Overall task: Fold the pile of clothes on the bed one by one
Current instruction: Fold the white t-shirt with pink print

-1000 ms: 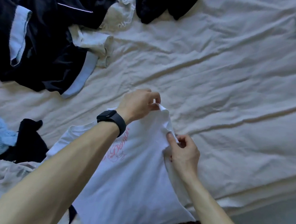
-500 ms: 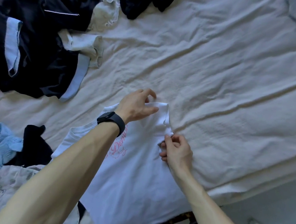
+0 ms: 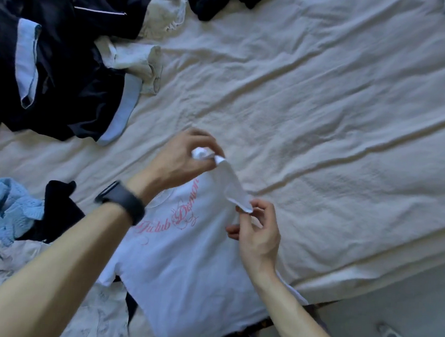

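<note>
A white T-shirt [image 3: 183, 278] with pink script lettering lies face up at the near edge of the bed [image 3: 310, 121]. My left hand [image 3: 183, 158] pinches a bunched bit of the shirt's sleeve or shoulder and lifts it off the sheet. Just below and to the right, my right hand [image 3: 258, 233] pinches the other end of the same raised strip of cloth between thumb and fingertips. A black watch sits on my left wrist.
A heap of dark clothes with light blue trim [image 3: 57, 75] fills the far left. A cream garment [image 3: 142, 59] lies beside it, a black item [image 3: 216, 1] at the top. A blue knit [image 3: 5, 209] and a pale patterned cloth [image 3: 51, 301] lie near left. Floor shows at lower right.
Both hands have lifted the sleeve edge off the bed, and the cloth between them is now raised and stretched. More of the pink lettering shows.
</note>
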Tool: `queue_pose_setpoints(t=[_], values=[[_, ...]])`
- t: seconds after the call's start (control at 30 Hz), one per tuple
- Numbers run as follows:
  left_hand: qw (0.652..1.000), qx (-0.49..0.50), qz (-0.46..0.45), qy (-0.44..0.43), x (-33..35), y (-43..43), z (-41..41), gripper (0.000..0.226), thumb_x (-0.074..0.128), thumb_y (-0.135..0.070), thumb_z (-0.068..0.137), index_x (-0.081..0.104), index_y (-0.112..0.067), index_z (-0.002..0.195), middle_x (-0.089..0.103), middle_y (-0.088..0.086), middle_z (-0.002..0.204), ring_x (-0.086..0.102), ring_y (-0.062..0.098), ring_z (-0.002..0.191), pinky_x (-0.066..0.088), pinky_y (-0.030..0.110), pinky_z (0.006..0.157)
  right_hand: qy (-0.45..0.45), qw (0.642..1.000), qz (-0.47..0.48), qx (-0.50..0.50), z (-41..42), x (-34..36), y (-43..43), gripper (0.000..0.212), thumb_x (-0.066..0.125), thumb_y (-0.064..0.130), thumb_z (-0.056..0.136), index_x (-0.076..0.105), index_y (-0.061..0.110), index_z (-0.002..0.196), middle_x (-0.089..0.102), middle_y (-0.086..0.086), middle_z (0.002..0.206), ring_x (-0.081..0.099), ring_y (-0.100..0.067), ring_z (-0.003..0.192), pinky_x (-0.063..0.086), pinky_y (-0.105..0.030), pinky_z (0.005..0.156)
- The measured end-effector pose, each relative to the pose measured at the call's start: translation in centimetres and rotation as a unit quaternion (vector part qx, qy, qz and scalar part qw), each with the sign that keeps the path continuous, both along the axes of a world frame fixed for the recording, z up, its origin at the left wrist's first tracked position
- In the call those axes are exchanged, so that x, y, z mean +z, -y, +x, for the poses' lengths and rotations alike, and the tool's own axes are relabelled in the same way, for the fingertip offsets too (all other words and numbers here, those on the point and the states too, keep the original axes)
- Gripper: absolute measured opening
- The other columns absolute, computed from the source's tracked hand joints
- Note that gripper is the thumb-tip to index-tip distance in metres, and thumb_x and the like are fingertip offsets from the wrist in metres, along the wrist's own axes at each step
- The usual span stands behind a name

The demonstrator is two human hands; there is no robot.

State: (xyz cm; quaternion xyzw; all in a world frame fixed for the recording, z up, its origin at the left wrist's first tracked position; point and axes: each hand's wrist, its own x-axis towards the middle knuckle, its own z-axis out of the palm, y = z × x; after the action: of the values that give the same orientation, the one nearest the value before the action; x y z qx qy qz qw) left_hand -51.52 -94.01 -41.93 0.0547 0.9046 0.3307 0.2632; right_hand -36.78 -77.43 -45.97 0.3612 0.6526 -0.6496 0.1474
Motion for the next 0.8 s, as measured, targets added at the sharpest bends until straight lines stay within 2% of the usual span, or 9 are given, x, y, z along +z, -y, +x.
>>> queue_pose_setpoints(t=[0.1, 0.2, 0.27, 0.33, 0.43, 0.53, 0.6, 0.67, 0.8], values=[[0.997, 0.016, -0.081, -0.002, 0.5, 5.1, 6.1, 0.023, 0.072, -0.016, 0.082, 0.075, -0.038, 0.086, 0.058, -0.007, 0.12, 0.053, 0.008, 0.115, 0.036, 0.016, 0.095, -0.049, 0.981, 0.088, 0.163, 4.4, -0.8, 1.4, 0.018, 0.065, 0.011, 0.094, 0.065, 0.025, 0.105, 0.072, 0.011, 0.096, 0.073, -0.01, 0.072, 0.05, -0.01, 0.07], [0.962, -0.019, -0.219, 0.161, -0.6, 8.6, 11.0, 0.048, 0.06, -0.003, 0.084, 0.068, -0.045, 0.106, 0.047, -0.004, 0.14, 0.046, 0.017, 0.13, 0.041, 0.032, 0.099, 0.041, 0.954, 0.093, 0.281, 7.8, -1.9, 1.9, 0.027, 0.065, 0.025, 0.091, 0.06, 0.036, 0.116, 0.07, 0.017, 0.112, 0.071, -0.003, 0.088, 0.044, -0.01, 0.084], [0.967, 0.065, -0.178, 0.167, -1.2, 9.2, 11.9, 0.055, 0.054, 0.001, 0.083, 0.063, -0.038, 0.121, 0.047, -0.007, 0.139, 0.046, 0.016, 0.131, 0.042, 0.033, 0.1, 0.116, 0.963, 0.08, 0.231, 8.4, -1.7, 2.4, 0.021, 0.068, 0.039, 0.088, 0.056, 0.036, 0.105, 0.067, 0.018, 0.11, 0.073, -0.007, 0.078, 0.055, -0.031, 0.085], [0.968, 0.198, -0.107, 0.108, -1.5, 8.1, 10.9, 0.043, 0.062, -0.011, 0.088, 0.057, -0.029, 0.127, 0.053, -0.009, 0.131, 0.053, 0.013, 0.121, 0.041, 0.026, 0.093, 0.186, 0.977, 0.006, 0.105, 7.1, -1.0, 3.0, 0.02, 0.071, 0.042, 0.09, 0.059, 0.032, 0.102, 0.065, 0.013, 0.109, 0.074, -0.016, 0.069, 0.062, -0.04, 0.065], [0.947, 0.295, -0.062, 0.107, -2.3, 5.9, 8.2, 0.047, 0.071, -0.037, 0.087, 0.052, -0.023, 0.127, 0.059, -0.01, 0.119, 0.058, 0.01, 0.105, 0.043, 0.025, 0.086, 0.255, 0.955, -0.136, -0.062, 4.1, -0.7, 4.0, 0.024, 0.074, 0.036, 0.091, 0.066, 0.017, 0.103, 0.07, 0.003, 0.1, 0.072, -0.02, 0.063, 0.053, -0.029, 0.049], [0.952, 0.232, -0.114, 0.163, -3.3, 5.3, 5.7, 0.04, 0.069, -0.053, 0.086, 0.06, -0.024, 0.112, 0.063, -0.009, 0.099, 0.06, 0.009, 0.088, 0.047, 0.03, 0.077, 0.286, 0.926, -0.204, -0.139, 2.1, -0.9, 5.0, 0.021, 0.077, 0.031, 0.09, 0.067, 0.012, 0.094, 0.066, 0.0, 0.082, 0.067, -0.012, 0.058, 0.049, -0.023, 0.046], [0.96, 0.193, -0.109, 0.17, -4.1, 5.1, 4.5, 0.029, 0.069, -0.048, 0.088, 0.066, -0.02, 0.092, 0.064, -0.007, 0.086, 0.06, 0.015, 0.081, 0.048, 0.033, 0.074, 0.295, 0.905, -0.246, -0.18, 1.4, -1.3, 5.2, 0.012, 0.074, 0.02, 0.092, 0.064, 0.014, 0.093, 0.062, 0.0, 0.073, 0.065, -0.007, 0.053, 0.047, -0.019, 0.042], [0.95, 0.243, -0.002, 0.195, -4.5, 4.6, 3.3, 0.03, 0.074, -0.042, 0.086, 0.059, -0.02, 0.074, 0.056, -0.007, 0.069, 0.052, 0.015, 0.067, 0.041, 0.031, 0.065, 0.283, 0.892, -0.273, -0.223, 0.9, -1.6, 4.4, 0.009, 0.071, 0.016, 0.095, 0.062, 0.016, 0.096, 0.062, 0.003, 0.068, 0.064, -0.004, 0.052, 0.045, -0.016, 0.041], [0.922, 0.28, 0.1, 0.249, -5.6, 3.5, 1.5, 0.036, 0.079, -0.031, 0.084, 0.047, -0.016, 0.074, 0.048, 0.008, 0.077, 0.048, 0.021, 0.072, 0.042, 0.03, 0.061, 0.253, 0.891, -0.285, -0.246, 0.8, -2.3, 2.5, 0.01, 0.07, 0.021, 0.095, 0.061, 0.022, 0.092, 0.06, 0.006, 0.071, 0.064, -0.003, 0.055, 0.043, -0.015, 0.041]])
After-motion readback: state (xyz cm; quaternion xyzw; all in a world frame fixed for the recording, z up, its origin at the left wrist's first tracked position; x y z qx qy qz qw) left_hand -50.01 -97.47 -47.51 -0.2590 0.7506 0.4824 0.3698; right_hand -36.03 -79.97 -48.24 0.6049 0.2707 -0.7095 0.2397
